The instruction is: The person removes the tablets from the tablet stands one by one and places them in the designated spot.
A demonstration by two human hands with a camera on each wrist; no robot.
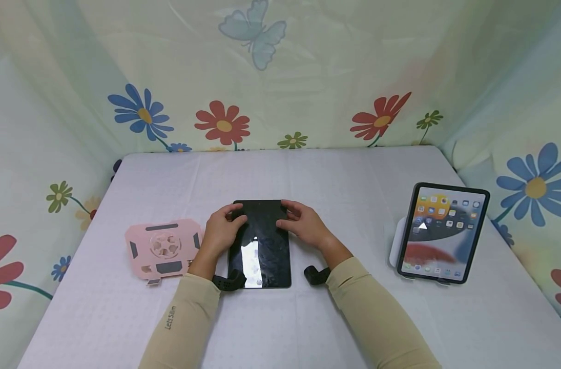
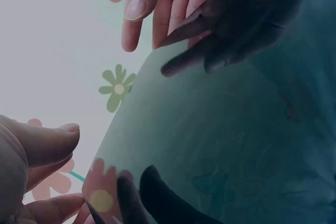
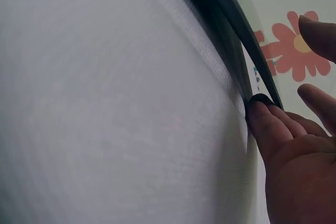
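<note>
On my left, a pale pink plastic case with dark grey panels [image 1: 165, 247] sits on the white cloth-covered table [image 1: 354, 215]. Next, the left hand [image 1: 221, 230] touches a glossy black rectangular tablet [image 1: 268, 220] at one far corner, thumb spread off it. The right hand [image 1: 307, 224], likewise spread, touches the opposite far corner. Rightmost, I see a lit, black-framed tablet [image 1: 441, 230] on a white stand [image 1: 397, 241].

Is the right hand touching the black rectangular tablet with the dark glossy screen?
Touching. The right wrist view shows fingertips of the right hand against the edge of the black tablet.
</note>
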